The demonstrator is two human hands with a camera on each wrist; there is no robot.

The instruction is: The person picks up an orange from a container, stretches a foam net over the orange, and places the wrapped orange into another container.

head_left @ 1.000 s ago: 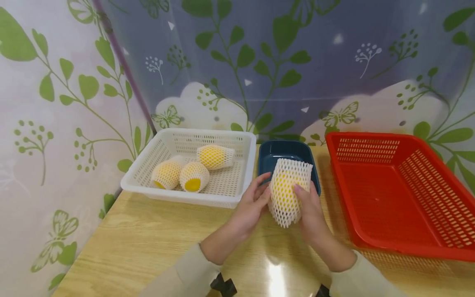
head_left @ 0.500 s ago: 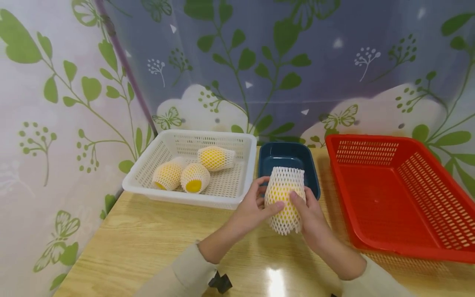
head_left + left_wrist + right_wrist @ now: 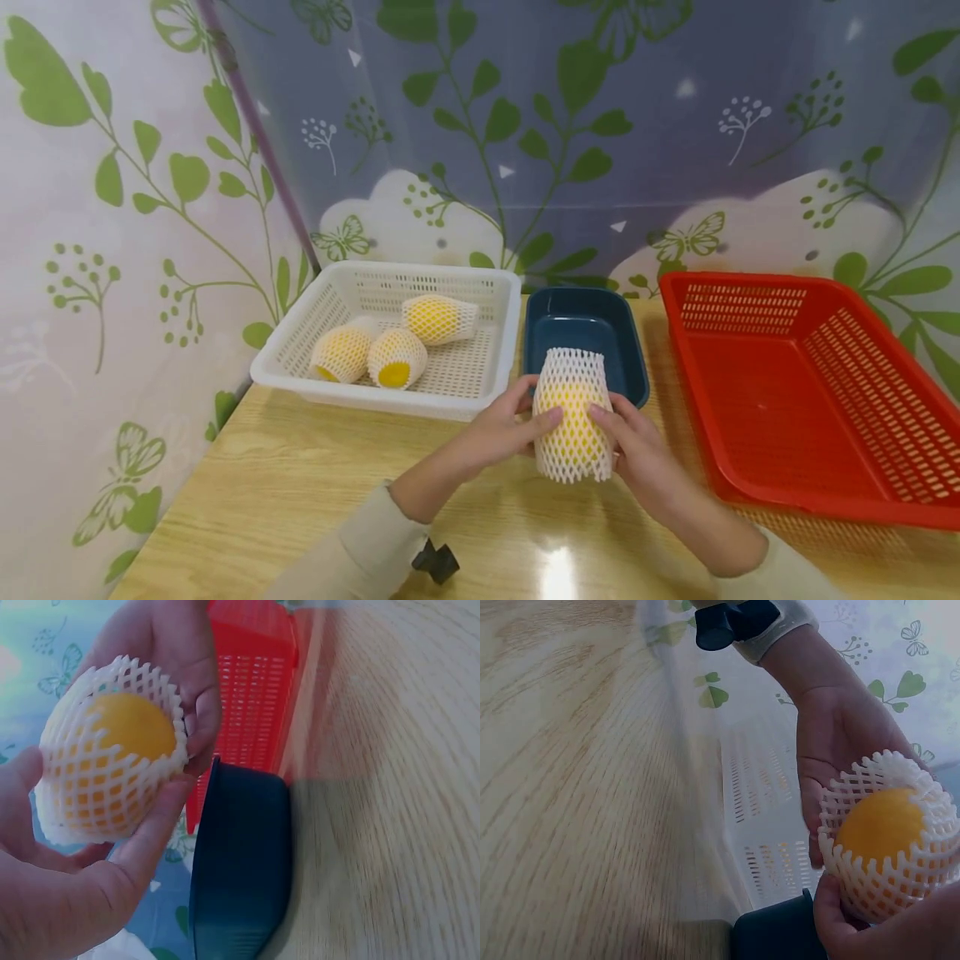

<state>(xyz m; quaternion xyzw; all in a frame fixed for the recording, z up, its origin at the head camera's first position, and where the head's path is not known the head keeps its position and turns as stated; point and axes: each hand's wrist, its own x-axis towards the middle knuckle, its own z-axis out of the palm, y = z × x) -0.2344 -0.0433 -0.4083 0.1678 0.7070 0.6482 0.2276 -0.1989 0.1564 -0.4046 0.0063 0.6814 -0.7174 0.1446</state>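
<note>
Both hands hold one yellow fruit in a white foam net [image 3: 572,421] above the table, in front of the blue tray. The left hand [image 3: 504,427] grips its left side, and the right hand [image 3: 643,446] grips its right side, with both thumbs on the near face. Seen from the left wrist, the fruit's bare yellow end [image 3: 135,726] shows through the net's open edge. The right wrist view also shows this bare end [image 3: 883,825], with the foam around it. The fruit's exact kind is unclear.
A white basket [image 3: 442,404] on the left holds several net-wrapped yellow fruits [image 3: 397,358]. Between the baskets sits a dark blue tray [image 3: 581,321], partly behind the held fruit. On the right stands a red basket [image 3: 765,400]. Wooden table [image 3: 300,483] lies under everything; a patterned curtain rises behind.
The held fruit has come lower and nearer to the body, turning from tilted to more upright. The left thumb has moved onto its near face.
</note>
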